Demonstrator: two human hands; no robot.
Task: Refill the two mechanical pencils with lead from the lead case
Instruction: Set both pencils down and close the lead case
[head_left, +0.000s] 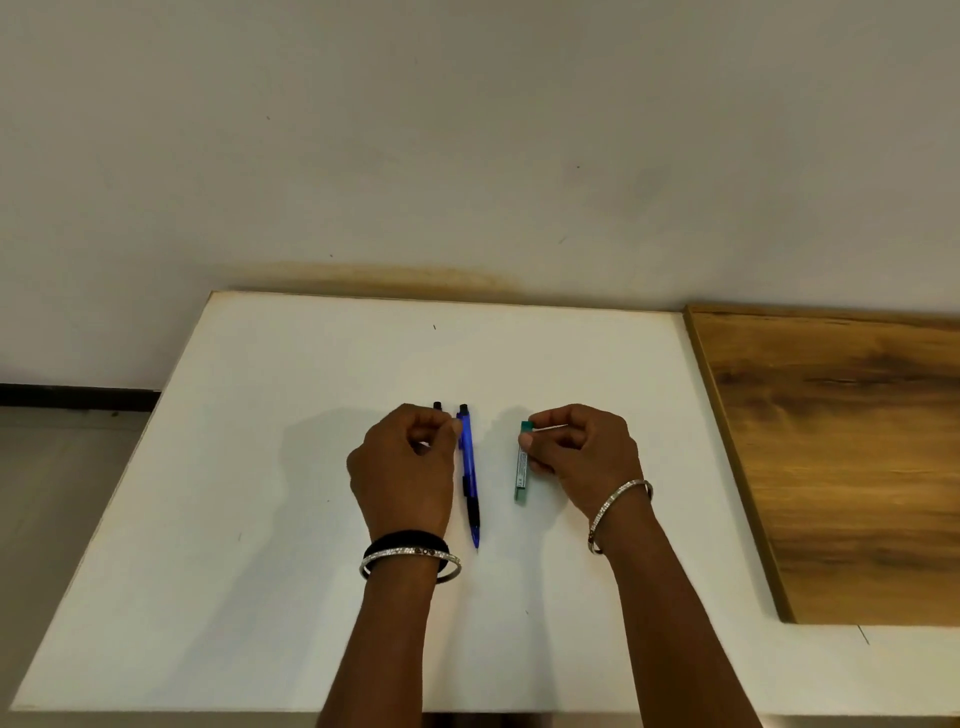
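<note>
Blue pencil (469, 470): flat on the white table (260, 519), centre, just right of the left hand (402, 470). Long axis near-to-far, slightly slanted; writing tip toward the person, black push cap at the far end. Translucent blue barrel, black grip section near the tip.

Second pencil (437, 405): just left of the blue one, roughly parallel. Only the black cap visible, poking out beyond the knuckles at the far end; the rest is hidden under the left hand.

Left hand: fingers curled tight over the second pencil, thumb tip at the blue pencil's side. Actual grip on the hidden barrel: cannot tell.

Lead case (522, 464): right of the blue pencil, set apart from it. Slim green-tinted box with a label along its face and a darker green cap at the far end. Long axis near-to-far. Resting on the table or slightly lifted: cannot tell.

Right hand (582, 452): curled, thumb and fingertips pinching the case at its upper half.

Wooden panel (841, 457) along the table's right side.
</note>
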